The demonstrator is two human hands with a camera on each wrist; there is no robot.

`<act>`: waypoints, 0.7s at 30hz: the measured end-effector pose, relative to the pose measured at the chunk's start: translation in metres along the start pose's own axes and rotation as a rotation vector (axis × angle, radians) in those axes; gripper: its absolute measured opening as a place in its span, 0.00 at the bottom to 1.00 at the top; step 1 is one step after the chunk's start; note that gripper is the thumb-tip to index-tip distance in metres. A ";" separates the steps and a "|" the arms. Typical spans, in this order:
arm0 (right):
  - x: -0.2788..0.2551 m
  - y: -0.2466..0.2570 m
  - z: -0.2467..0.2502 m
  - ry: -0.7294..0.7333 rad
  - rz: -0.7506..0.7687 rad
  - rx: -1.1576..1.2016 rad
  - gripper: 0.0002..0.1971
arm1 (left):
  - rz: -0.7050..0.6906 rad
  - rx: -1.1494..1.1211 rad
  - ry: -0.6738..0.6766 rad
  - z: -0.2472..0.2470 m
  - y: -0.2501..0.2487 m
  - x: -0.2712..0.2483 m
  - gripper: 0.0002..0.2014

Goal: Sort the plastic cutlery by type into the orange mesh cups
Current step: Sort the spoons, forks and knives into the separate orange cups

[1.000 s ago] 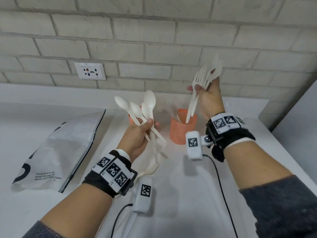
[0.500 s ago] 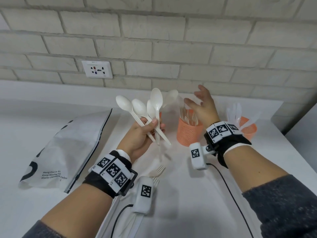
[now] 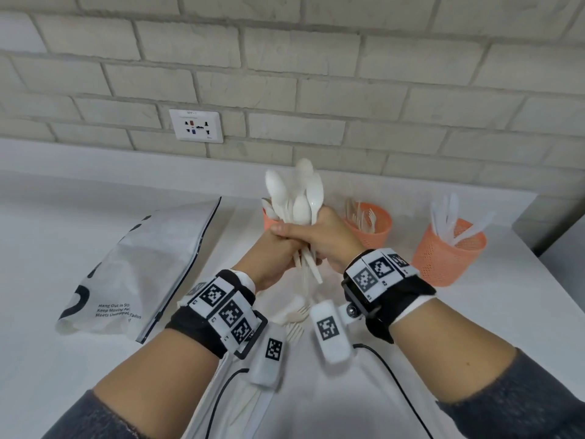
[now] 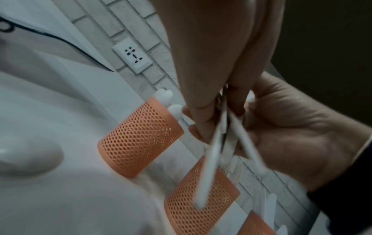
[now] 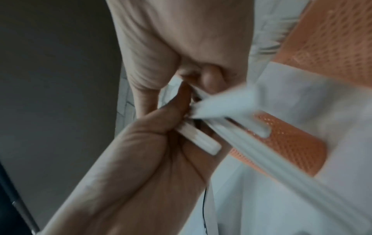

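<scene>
Both hands hold one bunch of white plastic spoons [image 3: 299,201] upright above the table. My left hand [image 3: 272,253] grips the handles from the left, and my right hand [image 3: 321,239] wraps over them from the right with its thumb across. The handles [image 4: 213,159] stick out below the fists, blurred in both wrist views. Three orange mesh cups stand behind. The left cup [image 3: 269,218] holds spoons and is partly hidden by the bunch. The middle cup [image 3: 370,229] holds forks, and the right cup [image 3: 443,258] holds knives. Loose forks [image 3: 294,320] lie on the table under my wrists.
A white printed plastic bag [image 3: 142,267] lies flat at the left. A brick wall with a power socket [image 3: 196,125] runs behind the cups. The table edge [image 3: 538,264] and a grey panel are at the far right. Black cables trail from my wrist cameras.
My right hand let its forks go into the middle cup, then came left and closed on the spoon bunch in my left hand. The spread spoons are now gathered together.
</scene>
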State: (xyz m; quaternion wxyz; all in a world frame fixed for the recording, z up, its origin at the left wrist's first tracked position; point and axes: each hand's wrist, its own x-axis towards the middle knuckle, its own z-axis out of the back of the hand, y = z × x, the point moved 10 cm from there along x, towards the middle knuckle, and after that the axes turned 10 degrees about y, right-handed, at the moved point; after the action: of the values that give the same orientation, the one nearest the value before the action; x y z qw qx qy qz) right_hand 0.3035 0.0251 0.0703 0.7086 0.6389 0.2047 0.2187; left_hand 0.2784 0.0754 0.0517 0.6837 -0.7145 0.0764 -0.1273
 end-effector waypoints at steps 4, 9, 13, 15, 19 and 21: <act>0.001 -0.008 0.000 -0.057 -0.067 0.096 0.02 | 0.063 0.156 0.079 0.000 0.002 -0.001 0.10; 0.017 0.020 0.036 -0.277 0.142 0.148 0.06 | 0.138 0.375 0.007 0.042 0.000 0.007 0.13; 0.026 0.047 0.076 -0.516 0.337 0.193 0.09 | 0.015 0.489 -0.441 0.110 -0.022 0.000 0.24; 0.031 0.054 0.085 -0.610 0.379 0.236 0.12 | 0.078 0.583 -0.391 0.112 -0.011 0.011 0.42; 0.053 0.047 0.083 -0.661 0.387 0.358 0.17 | 0.169 0.596 -0.209 0.097 0.022 0.040 0.65; 0.063 0.036 0.072 -0.607 0.342 0.292 0.16 | 0.161 0.548 -0.195 0.095 0.028 0.048 0.64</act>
State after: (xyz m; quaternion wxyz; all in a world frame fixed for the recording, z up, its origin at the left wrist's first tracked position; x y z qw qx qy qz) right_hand 0.3946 0.0052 0.1128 0.5917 0.7939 -0.0952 0.1029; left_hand 0.3538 0.1516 0.0241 0.8630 -0.5040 0.0294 -0.0193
